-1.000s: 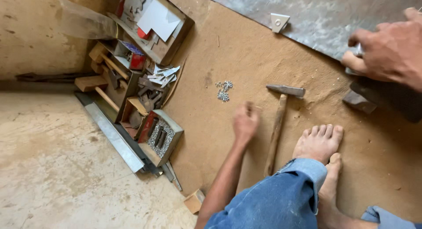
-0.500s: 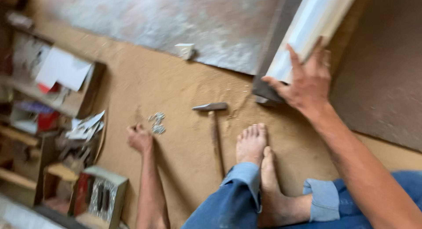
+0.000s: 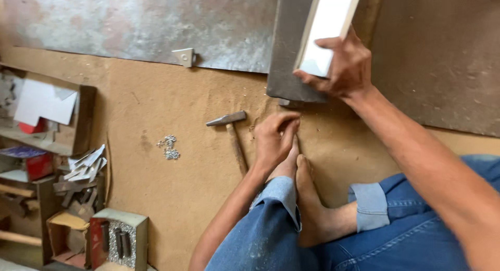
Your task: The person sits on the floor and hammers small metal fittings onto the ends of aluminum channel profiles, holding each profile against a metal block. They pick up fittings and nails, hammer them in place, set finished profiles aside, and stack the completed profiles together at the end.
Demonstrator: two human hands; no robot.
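A long white bar is gripped at its lower end by the right hand, fingers wrapped around the end and thumb across the top; the bar runs up and right out of the frame and is held tilted over a dark metal plate that lies on the brown board floor. The left hand is set down on the floor just in front of the bare feet, fingers curled together with the tips pinched near the plate's lower edge; whether something small is held between them cannot be told. A hammer is laid just left of the left hand, metal head pointing left, wooden handle running down toward the knee, close to the hand but not touched. A small heap of silvery nails is scattered on the floor further left, well apart from both hands. A large sheet of grey metal is spread along the top, with a small triangular metal bracket on its lower edge. Blue jeans with rolled cuffs are seen at the bottom. At the left edge, wooden boxes with papers, metal scraps and 1 open carton of small parts are stacked.
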